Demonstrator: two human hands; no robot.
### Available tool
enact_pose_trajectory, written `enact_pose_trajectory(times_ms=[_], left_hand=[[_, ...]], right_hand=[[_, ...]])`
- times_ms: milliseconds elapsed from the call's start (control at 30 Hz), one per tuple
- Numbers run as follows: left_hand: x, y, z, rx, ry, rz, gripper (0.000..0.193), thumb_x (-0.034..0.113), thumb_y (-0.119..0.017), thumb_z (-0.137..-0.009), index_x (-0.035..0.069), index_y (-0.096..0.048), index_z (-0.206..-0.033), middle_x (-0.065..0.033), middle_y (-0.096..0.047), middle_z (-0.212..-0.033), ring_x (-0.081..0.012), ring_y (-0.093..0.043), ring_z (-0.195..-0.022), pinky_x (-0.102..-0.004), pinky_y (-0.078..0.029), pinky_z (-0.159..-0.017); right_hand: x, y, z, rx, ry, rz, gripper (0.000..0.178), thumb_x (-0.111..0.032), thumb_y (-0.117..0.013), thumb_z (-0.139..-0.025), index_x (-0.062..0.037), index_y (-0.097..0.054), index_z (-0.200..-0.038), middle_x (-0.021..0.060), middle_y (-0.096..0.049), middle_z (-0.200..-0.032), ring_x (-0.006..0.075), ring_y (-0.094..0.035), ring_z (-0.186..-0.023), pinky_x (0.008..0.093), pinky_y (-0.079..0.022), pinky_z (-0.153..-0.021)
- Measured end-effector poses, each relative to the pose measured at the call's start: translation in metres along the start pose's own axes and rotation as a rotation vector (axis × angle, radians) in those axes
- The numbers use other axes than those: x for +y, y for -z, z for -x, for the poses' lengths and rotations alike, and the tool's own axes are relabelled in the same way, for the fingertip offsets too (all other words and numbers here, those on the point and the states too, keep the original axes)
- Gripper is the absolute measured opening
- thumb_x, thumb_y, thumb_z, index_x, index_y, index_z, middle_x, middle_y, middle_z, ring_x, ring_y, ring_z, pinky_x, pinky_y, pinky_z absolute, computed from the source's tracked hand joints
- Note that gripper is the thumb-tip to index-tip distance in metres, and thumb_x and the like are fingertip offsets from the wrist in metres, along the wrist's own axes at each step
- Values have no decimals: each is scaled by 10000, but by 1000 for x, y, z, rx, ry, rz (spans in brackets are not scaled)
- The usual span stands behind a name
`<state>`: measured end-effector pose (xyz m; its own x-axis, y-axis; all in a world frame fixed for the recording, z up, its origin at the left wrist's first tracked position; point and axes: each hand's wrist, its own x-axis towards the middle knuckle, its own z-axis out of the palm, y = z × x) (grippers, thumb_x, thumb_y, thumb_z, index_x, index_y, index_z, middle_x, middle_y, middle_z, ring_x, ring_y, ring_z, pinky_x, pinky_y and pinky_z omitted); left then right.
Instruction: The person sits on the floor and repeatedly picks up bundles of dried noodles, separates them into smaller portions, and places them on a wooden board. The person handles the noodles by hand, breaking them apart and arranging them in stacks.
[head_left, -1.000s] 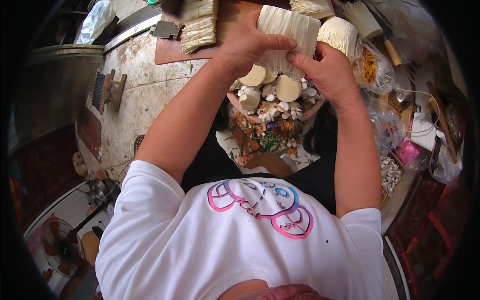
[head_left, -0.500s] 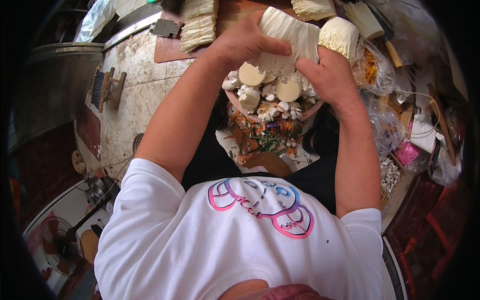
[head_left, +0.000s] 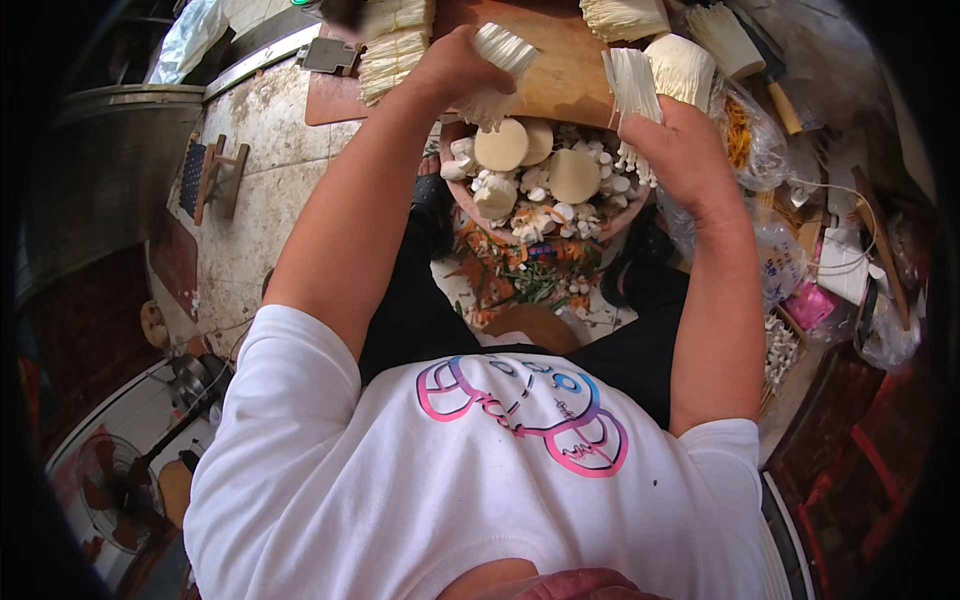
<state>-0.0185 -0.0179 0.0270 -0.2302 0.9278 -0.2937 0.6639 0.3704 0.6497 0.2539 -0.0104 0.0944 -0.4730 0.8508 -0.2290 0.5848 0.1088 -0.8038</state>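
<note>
White strands (head_left: pixel 504 50) | now parted | left hand (head_left: pixel 458 70): some | right hand (head_left: pixel 685 150): some

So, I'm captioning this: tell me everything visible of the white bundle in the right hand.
The white bundle is a narrow clump of thin stems, apparently enoki mushrooms, packed side by side. It runs nearly straight up the picture, gripped by the right hand, thumb across its front. Its upper end looks fairly even; below the thumb, uneven tips hang over the right side of the pinkish basin. Whether it touches the cream bundle beside it is unclear.
</note>
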Motion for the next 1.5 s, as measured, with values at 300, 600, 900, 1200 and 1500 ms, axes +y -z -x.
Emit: enact_pose_trajectory(times_ms=[300,600,900,1200,1500], left_hand=[[9,-36,-10,138,12,-137,946,474,-814,-640,-64,-441,-1323,-240,-582,-1229,-308,-603,-1100,-374,-492,-911],[80,-28,54,-586,-228,1069,506,405,-649,-866,38,-592,-1211,-81,-627,-1113,-183,-582,-1053,-347,-453,-921],[86,-47,72,-337,-396,944,410,322,-556,-953,24,-558,-1235,-44,-620,-1057,-100,-569,-964,-251,-465,-857],[78,-28,71,-221,-451,851,380,369,-505,-952,16,-610,-1047,-59,-631,-914,-110,-570,-846,-248,-460,-767],[80,-7,77,-618,-147,949,452,373,-434,-896,-8,-600,-1073,-127,-655,-883,-185,-637,-663,-283,-545,-606]], right_hand=[[0,-1,4,-17,38,-388,390,-317,-582,-769,16,-651,-960,42,-635,-805,126,-563,-742,293,-467,-705],[-1,-9,6,-101,74,-421,288,-177,-572,-844,8,-624,-1058,37,-630,-962,110,-564,-891,265,-452,-811],[-4,-23,7,11,204,-165,387,-309,-631,-820,11,-606,-1038,155,-680,-899,258,-663,-846,347,-509,-775],[-12,-1,12,-244,51,-200,362,-309,-647,-884,-15,-625,-1094,4,-615,-844,78,-547,-726,233,-442,-640],[-15,11,13,-86,103,-594,366,-238,-693,-862,-27,-601,-1147,18,-642,-872,54,-572,-727,202,-430,-603]])
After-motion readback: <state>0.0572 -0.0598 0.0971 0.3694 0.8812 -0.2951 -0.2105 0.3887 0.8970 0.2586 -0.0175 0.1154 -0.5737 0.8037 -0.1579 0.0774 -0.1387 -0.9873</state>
